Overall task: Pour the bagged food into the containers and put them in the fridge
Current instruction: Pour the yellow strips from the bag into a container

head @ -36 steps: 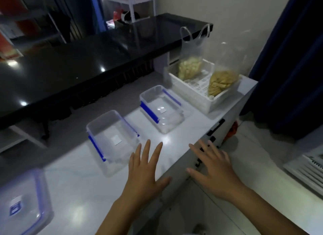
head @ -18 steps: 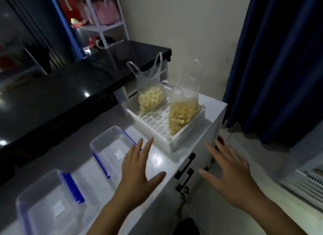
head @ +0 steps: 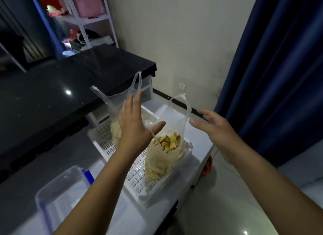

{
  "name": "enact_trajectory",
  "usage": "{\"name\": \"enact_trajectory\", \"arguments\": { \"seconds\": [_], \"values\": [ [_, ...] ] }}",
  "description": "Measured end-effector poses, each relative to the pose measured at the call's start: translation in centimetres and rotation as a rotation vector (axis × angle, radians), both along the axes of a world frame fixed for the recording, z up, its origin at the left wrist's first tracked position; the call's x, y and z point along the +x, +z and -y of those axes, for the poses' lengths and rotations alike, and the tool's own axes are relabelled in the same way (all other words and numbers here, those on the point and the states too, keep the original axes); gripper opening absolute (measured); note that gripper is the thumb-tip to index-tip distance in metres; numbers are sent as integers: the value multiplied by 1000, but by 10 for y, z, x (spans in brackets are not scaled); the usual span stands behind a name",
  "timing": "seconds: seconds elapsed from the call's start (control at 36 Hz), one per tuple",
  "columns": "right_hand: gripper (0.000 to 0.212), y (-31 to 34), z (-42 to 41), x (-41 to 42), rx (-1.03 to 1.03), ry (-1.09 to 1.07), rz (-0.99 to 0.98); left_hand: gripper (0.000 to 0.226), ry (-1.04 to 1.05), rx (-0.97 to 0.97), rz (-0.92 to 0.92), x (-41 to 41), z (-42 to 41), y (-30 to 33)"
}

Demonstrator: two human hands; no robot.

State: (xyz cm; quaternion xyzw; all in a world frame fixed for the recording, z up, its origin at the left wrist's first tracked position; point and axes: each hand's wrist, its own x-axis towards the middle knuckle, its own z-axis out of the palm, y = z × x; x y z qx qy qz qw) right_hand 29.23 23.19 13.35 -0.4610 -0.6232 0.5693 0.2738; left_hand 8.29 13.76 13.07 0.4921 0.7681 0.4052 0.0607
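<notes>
While both hands hang in the air over the white slotted tray (head: 139,180), neither has hold of anything, as the head view, the only one supplied, shows. The left hand (head: 133,128) is spread flat, fingers extended and thumb out, in front of the far bag (head: 114,129) of pale pieces; whether it touches that bag's film cannot be told. The right hand (head: 214,129) is likewise open, fingers splayed, just beside the raised handle loop of the near bag (head: 164,152), which stands in the tray full of yellow strips. An open clear container (head: 59,192) with a blue clip sits on the white counter (head: 201,136), near the tray. Risks, in my judgement: the bags are thin and slack, so gripping one handle alone could tip the mouth and spill strips into the tray; the tray sits close to the counter edge, and a sideways pull might drag it; pouring from height could overshoot the container.
</notes>
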Motion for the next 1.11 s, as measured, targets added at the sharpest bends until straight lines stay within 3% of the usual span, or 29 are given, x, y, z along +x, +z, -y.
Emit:
{"name": "enact_trajectory", "arguments": {
  "seconds": [0.17, 0.31, 0.42, 0.75, 0.81, 0.89, 1.06, 1.11],
  "values": [
    [5, 9, -34, -25, 28, 156, -119, 113, -21, -8, -93, 16, -41, 2],
    [5, 20, -44, -22, 173, 337, -139, 109, 96, -29, -118, 34, -65, 10],
    [19, 12, -50, 11, 257, 414, -105, 101, 235, 59, -138, 44, -79, 22],
    [23, -47, -81, 32, -243, 488, -100, 92, 481, 19, -442, 39, -68, 59],
    [34, -48, -79, 28, -331, 502, -111, 92, 505, 18, -468, 40, -63, 74],
    [67, -48, -74, 20, -447, 565, -129, 90, 529, -34, -563, 38, -55, 103],
    [79, -55, -62, -6, -735, 627, -239, 90, 527, -184, -752, 30, -34, 152],
    [69, -59, -57, -17, -857, 618, -312, 92, 537, -151, -763, 28, -25, 163]
  ]
}}
